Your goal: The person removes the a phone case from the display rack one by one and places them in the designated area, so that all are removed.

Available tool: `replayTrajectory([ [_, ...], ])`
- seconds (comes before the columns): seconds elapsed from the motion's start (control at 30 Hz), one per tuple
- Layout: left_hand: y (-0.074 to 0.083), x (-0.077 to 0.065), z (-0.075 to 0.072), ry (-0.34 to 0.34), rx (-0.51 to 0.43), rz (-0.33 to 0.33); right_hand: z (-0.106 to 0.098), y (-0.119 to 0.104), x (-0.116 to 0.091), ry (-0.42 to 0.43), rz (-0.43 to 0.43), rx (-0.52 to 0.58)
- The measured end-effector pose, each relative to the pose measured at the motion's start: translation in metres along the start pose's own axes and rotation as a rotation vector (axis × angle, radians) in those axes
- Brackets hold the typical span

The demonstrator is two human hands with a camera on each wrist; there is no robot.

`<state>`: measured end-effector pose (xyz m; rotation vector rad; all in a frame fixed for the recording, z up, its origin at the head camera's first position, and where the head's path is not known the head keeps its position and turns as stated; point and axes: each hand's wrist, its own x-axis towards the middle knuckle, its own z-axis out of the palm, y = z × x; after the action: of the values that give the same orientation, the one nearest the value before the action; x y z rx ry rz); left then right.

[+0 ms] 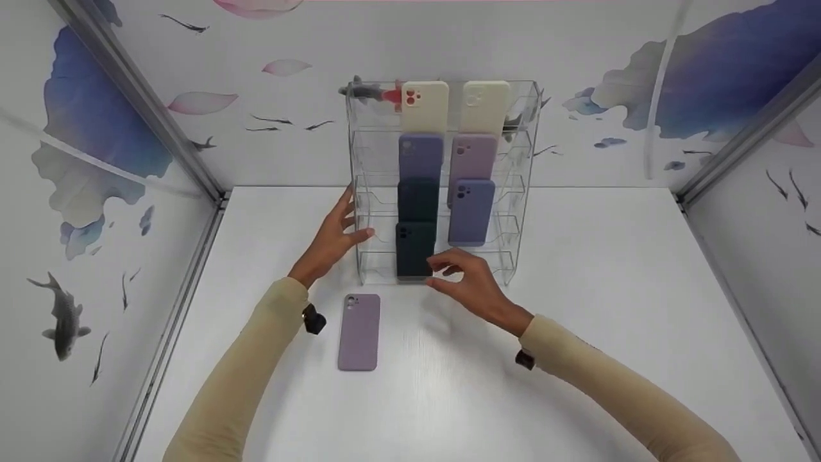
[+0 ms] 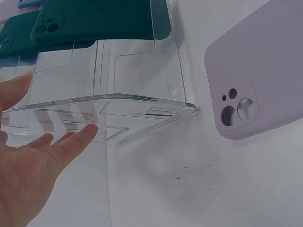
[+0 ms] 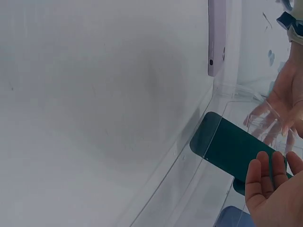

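Standing lowest: dark green phone case (image 1: 414, 250)

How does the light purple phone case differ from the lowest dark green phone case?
The light purple phone case lies flat on the white table; the lowest dark green phone case stands propped in the clear plastic rack. The purple case is pale, the green case much darker. Both have rounded corners and camera cutouts near one corner.

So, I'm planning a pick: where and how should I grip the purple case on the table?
Probably pinch the purple phone case by its long edges, from above, at the end without camera holes: it lies flat, its camera end close to the clear rack.
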<state>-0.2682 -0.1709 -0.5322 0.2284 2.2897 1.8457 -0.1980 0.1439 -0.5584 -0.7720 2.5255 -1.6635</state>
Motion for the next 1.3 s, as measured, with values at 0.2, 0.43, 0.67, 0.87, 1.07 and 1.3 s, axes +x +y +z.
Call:
replayTrajectory([
  [0.2,-0.001,0.001,0.0,-0.004,-0.004,0.006,-0.017,0.0,0.006,0.02,0.001,-0.031],
  [0.43,-0.003,0.002,0.002,-0.002,0.022,0.013,-0.033,0.001,0.014,0.021,-0.042,-0.094],
  [0.67,-0.004,0.001,0.002,0.003,0.017,0.02,-0.045,0.003,0.026,0.006,-0.094,-0.119],
  [0.87,-0.006,0.001,0.001,0.004,0.013,0.016,-0.049,0.002,0.033,-0.014,-0.14,-0.123],
  [1.07,-0.006,0.001,0.001,0.005,0.015,0.009,-0.048,0.004,0.04,-0.027,-0.124,-0.13],
  [1.3,-0.006,0.002,0.0,-0.006,-0.014,0.012,-0.044,0.004,0.048,-0.031,-0.086,-0.131],
])
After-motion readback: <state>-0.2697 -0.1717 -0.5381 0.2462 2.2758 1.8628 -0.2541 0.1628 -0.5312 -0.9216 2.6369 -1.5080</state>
